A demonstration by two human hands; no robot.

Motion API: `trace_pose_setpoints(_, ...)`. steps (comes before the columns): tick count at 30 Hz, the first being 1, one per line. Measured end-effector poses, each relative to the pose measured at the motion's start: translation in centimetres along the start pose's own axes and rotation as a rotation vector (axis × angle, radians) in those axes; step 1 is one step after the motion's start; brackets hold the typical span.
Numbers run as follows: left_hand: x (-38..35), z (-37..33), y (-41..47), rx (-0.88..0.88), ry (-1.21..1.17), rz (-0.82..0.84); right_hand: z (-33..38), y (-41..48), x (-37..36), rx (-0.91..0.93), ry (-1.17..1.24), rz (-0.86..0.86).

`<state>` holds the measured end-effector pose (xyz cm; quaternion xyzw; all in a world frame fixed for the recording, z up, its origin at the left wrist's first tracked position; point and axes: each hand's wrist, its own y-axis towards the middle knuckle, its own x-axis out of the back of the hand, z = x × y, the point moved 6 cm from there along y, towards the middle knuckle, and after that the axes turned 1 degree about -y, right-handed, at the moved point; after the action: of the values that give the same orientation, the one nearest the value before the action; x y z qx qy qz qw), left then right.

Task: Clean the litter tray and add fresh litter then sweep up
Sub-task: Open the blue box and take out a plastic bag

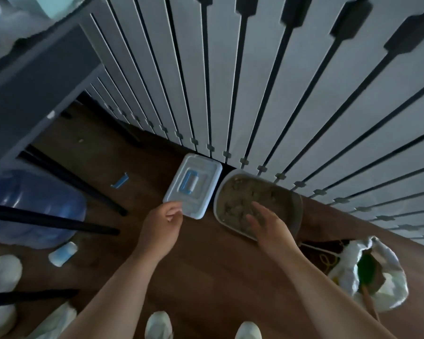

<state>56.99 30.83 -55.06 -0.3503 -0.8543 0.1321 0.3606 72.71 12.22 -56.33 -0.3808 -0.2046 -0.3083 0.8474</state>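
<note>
- Blue water jug [34, 204] on its side at nine o'clock, behind black legs [59, 222].
- White slatted partition [255, 81] at twelve.
- Small blue clip [120, 181] on wooden floor [206, 265], ten o'clock.

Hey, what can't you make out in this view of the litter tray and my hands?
Head view:
- lidded box: contents hidden by its shut lid.
- left hand: blur leaves unclear whether it grips the box corner.
- litter tray: near rim covered by the right hand.
- white bag: its folds hide most contents.

No legible text, label, brand or number anywhere.
</note>
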Motion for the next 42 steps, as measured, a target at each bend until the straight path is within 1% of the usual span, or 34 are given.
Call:
trace_pose_setpoints(3,-1.9,4.2,4.9,-0.008,0.002,-0.020,-1.6,4.6,-4.4,0.034,-0.046,-0.004)
trace_pose_setpoints(7,-4.1,8.9,10.7,-0.032,-0.008,-0.032,-3.3,10.5,-9.5,0.036,-0.031,-0.038)
trace_pose_setpoints(11,-5.8,13.6,16.7,-0.035,0.020,-0.054,-4.9,16.7,-15.6,0.067,-0.047,-0.005)
trace_pose_setpoints(14,-6.7,16.8,20.5,-0.029,0.047,-0.075,-6.1,20.2,-18.4,0.042,0.027,-0.070)
trace_pose_setpoints(18,-7.6,20.4,24.4,-0.034,0.114,-0.115,-7.5,24.0,-21.8,0.046,0.007,-0.096)
trace_pose_setpoints(22,-8.6,22.7,26.7,-0.028,0.118,-0.133,-8.6,26.4,-23.7,0.064,-0.040,-0.144)
trace_pose_setpoints(26,-9.1,24.1,28.4,-0.031,0.150,-0.154,-9.5,27.8,-25.0,0.068,0.027,-0.167)
trace_pose_setpoints(35,-9.4,25.7,29.7,-0.039,0.153,-0.180,-11.0,28.8,-27.1,-0.025,0.042,-0.210)
trace_pose_setpoints(42,-8.7,25.3,29.8,-0.065,0.032,-0.188,-10.1,28.6,-26.0,-0.037,0.153,-0.293)
